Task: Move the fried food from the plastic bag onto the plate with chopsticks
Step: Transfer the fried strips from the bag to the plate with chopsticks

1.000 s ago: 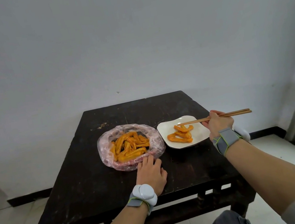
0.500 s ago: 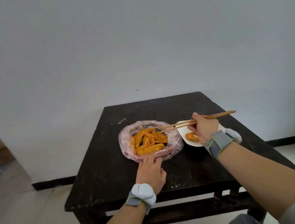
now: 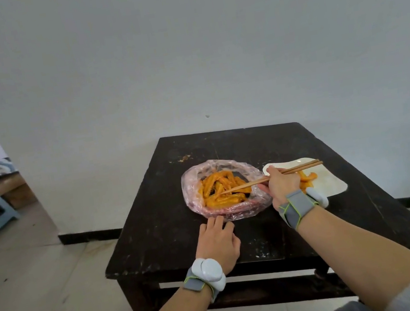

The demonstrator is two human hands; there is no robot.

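Two hands, chopsticks (image 3: 270, 178) over plastic bag (image 3: 192, 184)

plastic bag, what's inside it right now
The plastic bag holds a pile of orange fried food, with the tips of the chopsticks reaching in over it. Pieces at the bottom are covered by those above.

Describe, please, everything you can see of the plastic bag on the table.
The plastic bag is thin, clear, pink-tinged film, crinkled and rolled open into a bowl shape. It sits on the dark table, just left of the white plate. Orange fried food fills it. The left hand meets its near edge; chopsticks in the right hand reach in.
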